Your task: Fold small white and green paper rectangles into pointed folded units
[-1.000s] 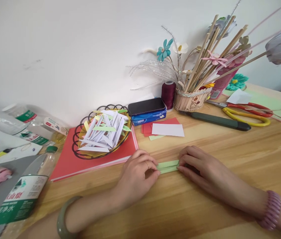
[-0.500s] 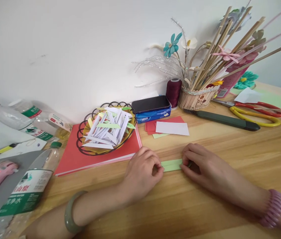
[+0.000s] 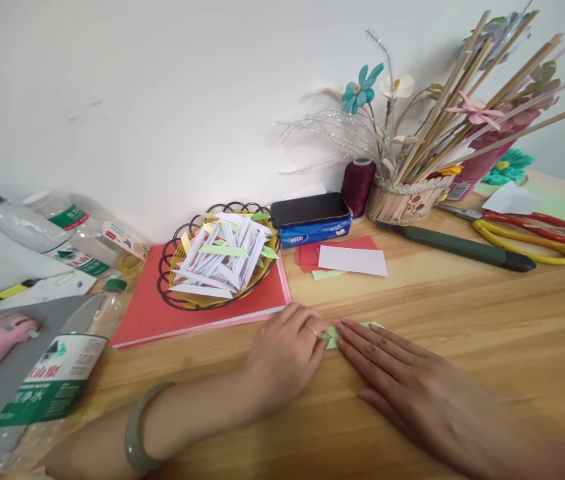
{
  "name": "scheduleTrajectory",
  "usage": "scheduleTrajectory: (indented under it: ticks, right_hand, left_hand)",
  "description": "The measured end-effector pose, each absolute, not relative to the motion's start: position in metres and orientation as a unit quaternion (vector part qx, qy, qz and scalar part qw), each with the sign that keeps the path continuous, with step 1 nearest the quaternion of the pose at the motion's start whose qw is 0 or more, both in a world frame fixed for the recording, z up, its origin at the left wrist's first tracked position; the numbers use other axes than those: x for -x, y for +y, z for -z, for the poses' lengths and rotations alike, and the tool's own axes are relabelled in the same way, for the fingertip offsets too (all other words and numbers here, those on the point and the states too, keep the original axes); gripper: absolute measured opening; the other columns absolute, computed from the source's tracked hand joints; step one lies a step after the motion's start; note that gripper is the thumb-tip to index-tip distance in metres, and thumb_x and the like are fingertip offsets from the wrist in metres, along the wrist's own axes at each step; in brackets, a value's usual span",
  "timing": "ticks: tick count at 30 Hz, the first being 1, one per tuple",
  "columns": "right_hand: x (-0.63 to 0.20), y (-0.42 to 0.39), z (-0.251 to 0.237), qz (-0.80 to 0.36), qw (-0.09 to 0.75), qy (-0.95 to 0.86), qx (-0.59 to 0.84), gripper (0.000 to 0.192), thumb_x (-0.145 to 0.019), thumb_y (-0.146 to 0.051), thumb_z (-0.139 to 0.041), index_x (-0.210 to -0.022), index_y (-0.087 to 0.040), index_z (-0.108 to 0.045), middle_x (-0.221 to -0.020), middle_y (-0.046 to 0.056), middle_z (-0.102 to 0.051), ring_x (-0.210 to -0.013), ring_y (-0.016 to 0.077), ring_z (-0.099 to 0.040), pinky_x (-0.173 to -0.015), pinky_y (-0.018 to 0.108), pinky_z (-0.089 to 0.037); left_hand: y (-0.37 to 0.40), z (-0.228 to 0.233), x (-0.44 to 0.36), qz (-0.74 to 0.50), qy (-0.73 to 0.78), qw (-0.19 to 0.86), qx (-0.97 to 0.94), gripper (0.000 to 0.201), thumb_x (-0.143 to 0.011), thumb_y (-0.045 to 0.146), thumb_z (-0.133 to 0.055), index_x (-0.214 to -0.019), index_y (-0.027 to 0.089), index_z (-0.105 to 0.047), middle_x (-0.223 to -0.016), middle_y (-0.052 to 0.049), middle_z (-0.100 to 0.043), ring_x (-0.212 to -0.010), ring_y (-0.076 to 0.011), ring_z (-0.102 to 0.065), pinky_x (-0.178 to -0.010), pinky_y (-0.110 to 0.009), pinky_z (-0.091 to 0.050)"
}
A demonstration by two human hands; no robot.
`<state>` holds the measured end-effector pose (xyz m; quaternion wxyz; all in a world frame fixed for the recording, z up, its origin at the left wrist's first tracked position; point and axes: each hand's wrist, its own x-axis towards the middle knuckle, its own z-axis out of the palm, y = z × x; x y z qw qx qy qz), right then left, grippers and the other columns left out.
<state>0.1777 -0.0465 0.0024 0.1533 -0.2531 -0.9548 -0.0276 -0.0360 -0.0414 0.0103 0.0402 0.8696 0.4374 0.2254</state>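
A light green paper strip (image 3: 332, 339) lies on the wooden table, mostly covered by my hands. At its left end my left hand (image 3: 285, 350) is closed, thumb and fingers pinching the paper. My right hand (image 3: 407, 383) lies flat over the strip's right part, fingers stretched out and pressing down. Beyond the hands is a small stack of red paper pieces (image 3: 307, 257) with a white paper rectangle (image 3: 355, 260) on top. A wire-rimmed basket (image 3: 167, 293) of folded white, green and yellow paper strips stands beyond my left hand.
Red paper sheets (image 3: 137, 307) lie under the basket. Plastic bottles (image 3: 55, 373) and a pink glue gun (image 3: 0, 350) are at left. A phone (image 3: 310, 209) rests on a blue pack. At right are a dark green cutter (image 3: 467, 247), scissors (image 3: 527, 247) and a stick-sided pot (image 3: 405, 200).
My right hand has gone from pinching the green strip's right end to lying flat on it. The left hand keeps its pinch. The view has shifted slightly.
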Motion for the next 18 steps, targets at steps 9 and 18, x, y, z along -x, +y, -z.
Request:
scheduleTrajectory:
  ticks: [9,18]
  right_hand:
    - [-0.18,-0.046,-0.001,0.016,0.144,-0.957,0.252,0.047,-0.09,-0.023,-0.046,-0.135,-0.009,-0.041,-0.137,0.015,-0.043,-0.126,0.0242,-0.04,-0.101,0.04,-0.041]
    - [-0.184,-0.047,0.003,-0.006,0.145,-0.953,0.266,0.055,-0.089,-0.027,-0.048,-0.14,-0.012,-0.033,-0.14,0.013,-0.039,-0.127,0.0225,-0.038,-0.103,0.039,-0.039]
  left_hand:
    - [-0.057,-0.006,0.049,-0.148,0.296,-0.181,-0.926,0.03,-0.091,0.011,-0.036,-0.112,0.005,-0.057,-0.111,-0.016,-0.064,-0.101,-0.0239,-0.061,-0.084,-0.036,-0.047]
    - [-0.057,-0.007,0.047,-0.137,0.282,-0.196,-0.929,0.031,-0.09,0.011,-0.037,-0.11,0.003,-0.058,-0.116,-0.018,-0.061,-0.109,-0.027,-0.057,-0.089,-0.04,-0.046]
